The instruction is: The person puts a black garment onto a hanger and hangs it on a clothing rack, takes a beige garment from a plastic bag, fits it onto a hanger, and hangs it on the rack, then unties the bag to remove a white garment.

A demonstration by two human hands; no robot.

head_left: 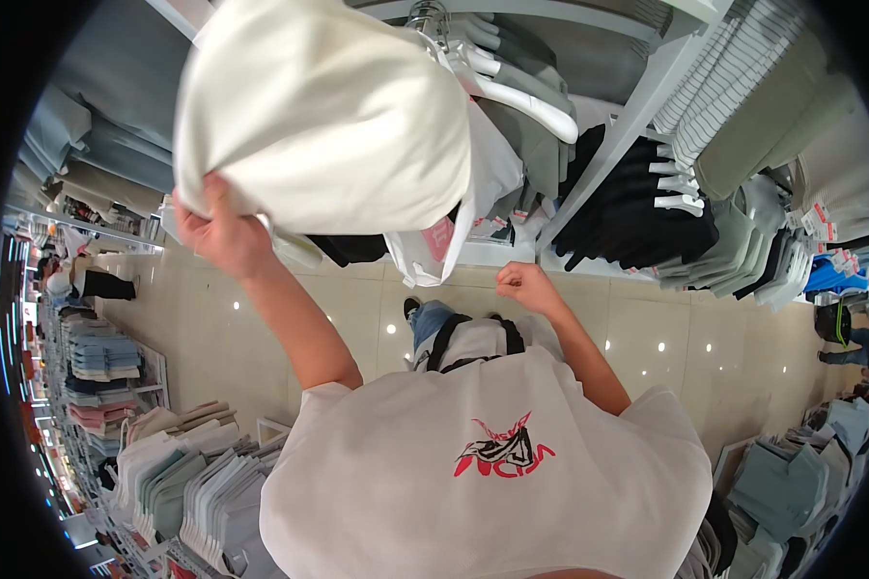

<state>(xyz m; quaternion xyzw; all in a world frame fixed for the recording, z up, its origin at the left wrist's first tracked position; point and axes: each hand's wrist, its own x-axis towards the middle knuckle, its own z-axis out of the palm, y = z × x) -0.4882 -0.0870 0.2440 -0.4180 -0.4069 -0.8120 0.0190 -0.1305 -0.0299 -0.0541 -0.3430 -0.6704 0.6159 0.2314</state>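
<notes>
A cream-white garment (pixel 328 125) spreads large across the upper left, its lower edge pinched in my left hand (pixel 227 227). The thumb lies on top of the cloth and the fingers are partly behind it. My right hand (pixel 526 285) is low in front of my waist, fingers curled in, with nothing visible in them. Behind the cream garment hangs a white garment (pixel 492 159) with a pink patch (pixel 439 238) near its bottom. A white hanger (pixel 529 106) sticks out from the rail to the right. What holds up the cream garment's top is outside the view.
Black garments (pixel 637 207) hang on white hangers to the right, past a white shelf post (pixel 603 164). Racks of light clothes (pixel 198 482) stand behind me on the left, more (pixel 782 482) on the right. Another person (pixel 101 283) is far left. The tiled floor (pixel 637 338) is glossy.
</notes>
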